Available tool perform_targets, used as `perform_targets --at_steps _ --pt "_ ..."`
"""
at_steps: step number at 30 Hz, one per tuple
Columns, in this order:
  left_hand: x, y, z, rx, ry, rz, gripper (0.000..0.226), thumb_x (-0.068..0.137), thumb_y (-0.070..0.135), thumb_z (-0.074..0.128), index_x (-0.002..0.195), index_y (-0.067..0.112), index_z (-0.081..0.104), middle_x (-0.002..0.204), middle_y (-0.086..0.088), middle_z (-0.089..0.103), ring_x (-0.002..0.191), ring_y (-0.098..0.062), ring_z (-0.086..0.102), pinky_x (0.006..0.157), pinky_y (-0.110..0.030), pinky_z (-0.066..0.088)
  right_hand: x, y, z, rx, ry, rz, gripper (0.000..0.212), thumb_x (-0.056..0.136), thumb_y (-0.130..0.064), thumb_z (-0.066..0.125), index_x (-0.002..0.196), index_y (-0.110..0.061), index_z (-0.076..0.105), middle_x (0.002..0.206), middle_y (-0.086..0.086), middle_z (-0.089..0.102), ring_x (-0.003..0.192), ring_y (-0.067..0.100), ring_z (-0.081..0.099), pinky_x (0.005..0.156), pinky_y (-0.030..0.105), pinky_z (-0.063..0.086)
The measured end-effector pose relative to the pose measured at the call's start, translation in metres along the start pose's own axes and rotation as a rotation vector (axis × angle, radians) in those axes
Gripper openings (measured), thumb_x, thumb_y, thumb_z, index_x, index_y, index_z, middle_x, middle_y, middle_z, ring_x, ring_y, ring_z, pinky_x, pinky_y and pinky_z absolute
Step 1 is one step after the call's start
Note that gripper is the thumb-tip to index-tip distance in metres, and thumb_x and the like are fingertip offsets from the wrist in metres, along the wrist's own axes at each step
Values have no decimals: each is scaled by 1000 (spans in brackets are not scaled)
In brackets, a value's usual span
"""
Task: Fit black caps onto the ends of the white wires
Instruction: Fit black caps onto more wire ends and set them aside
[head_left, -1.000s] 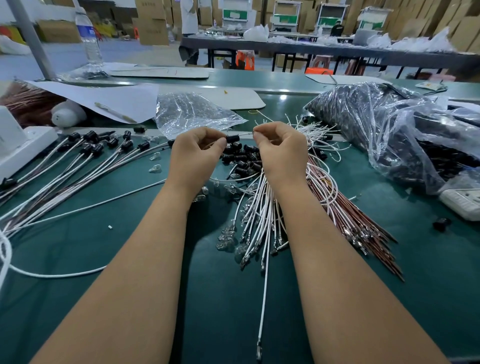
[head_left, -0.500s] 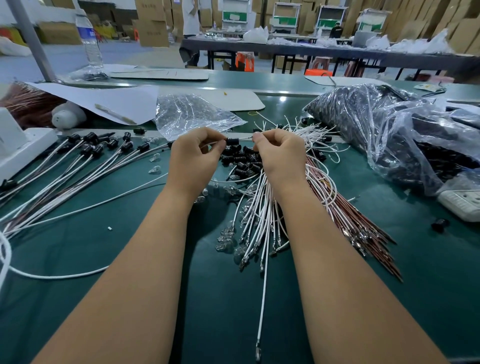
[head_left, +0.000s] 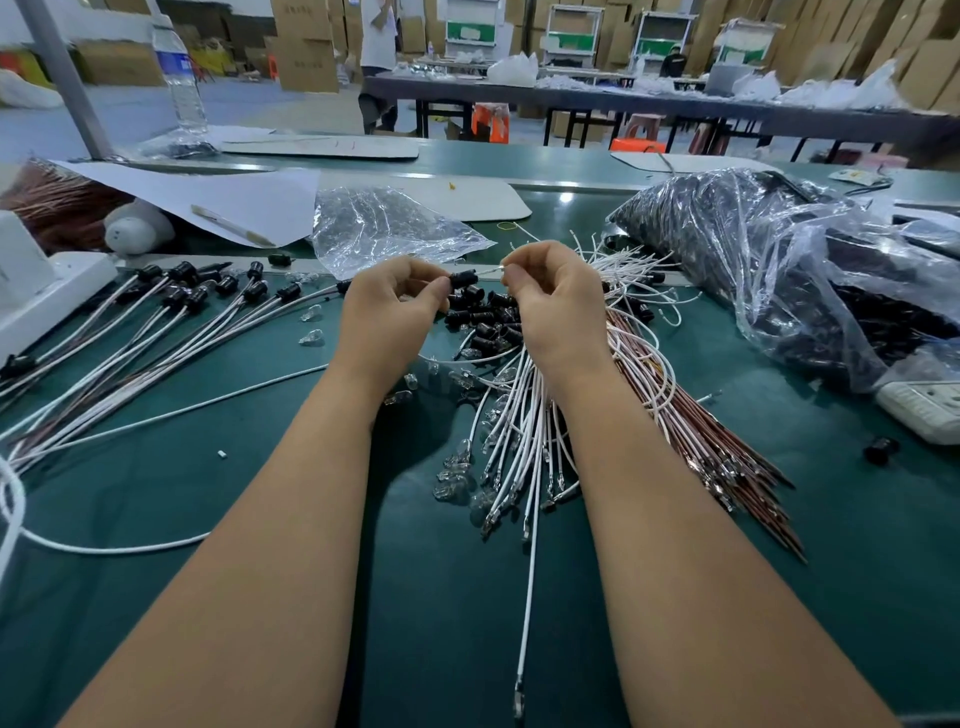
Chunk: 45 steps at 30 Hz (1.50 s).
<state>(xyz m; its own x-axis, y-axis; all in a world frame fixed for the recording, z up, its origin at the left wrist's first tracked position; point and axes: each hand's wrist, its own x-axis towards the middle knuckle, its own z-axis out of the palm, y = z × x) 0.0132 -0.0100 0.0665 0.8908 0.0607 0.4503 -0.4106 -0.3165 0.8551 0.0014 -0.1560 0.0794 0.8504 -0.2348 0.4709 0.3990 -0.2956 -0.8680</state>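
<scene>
Centre frame: I see left hand (head_left: 388, 301) pinching a black cap (head_left: 464, 279), right hand (head_left: 550, 301) pinching a white wire (head_left: 491, 270) end just beside it, not yet seated. Capped wires (head_left: 171, 306) upper left; uncapped bundle (head_left: 519, 426) remains, so roughly midway

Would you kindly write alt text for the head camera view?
Over a green table, the left hand pinches a black cap while the right hand pinches a white wire end beside it. Loose caps and uncapped wires lie below; capped wires lie left.

Capped wires (head_left: 171, 317) left on table (head_left: 415, 597), loose caps (head_left: 485, 317) centre, uncapped wires (head_left: 524, 415) right, bag (head_left: 779, 260) far right
</scene>
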Motion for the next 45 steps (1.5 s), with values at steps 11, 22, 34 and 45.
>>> perform_targets --at_steps 11,22,34,45 --pt "-3 9 2 3 -65 -3 6 90 7 62 92 9 68 83 -17 68 71 -16 57 71 -29 50 -4 -3 2 -199 3 -131 9 89 -4 62 85 -11 65 73 -9 59 68 4 54 71 23 48" --pt "-2 9 1 -47 -64 -58 9 90 11 64 84 16 68 72 -5 67 65 -12 57 67 -25 48 -3 -2 5 -151 -7 -72 14 90 -6 62 83 -18 62 72 -13 59 67 0 54 68 15 46" --pt "-3 13 -3 -145 -59 -46 12 84 13 71 76 22 71 85 -43 58 70 -25 50 72 -38 40 -1 -2 3 -56 -31 -3 7 88 -5 66 87 -11 70 75 -5 66 70 8 61 75 26 54" --pt "-1 11 -2 -232 -14 -64 11 83 13 73 76 21 72 76 -16 62 70 -20 52 70 -26 44 -3 -6 0 260 -56 146 9 94 -8 59 94 -9 68 73 5 69 66 14 66 70 27 58"
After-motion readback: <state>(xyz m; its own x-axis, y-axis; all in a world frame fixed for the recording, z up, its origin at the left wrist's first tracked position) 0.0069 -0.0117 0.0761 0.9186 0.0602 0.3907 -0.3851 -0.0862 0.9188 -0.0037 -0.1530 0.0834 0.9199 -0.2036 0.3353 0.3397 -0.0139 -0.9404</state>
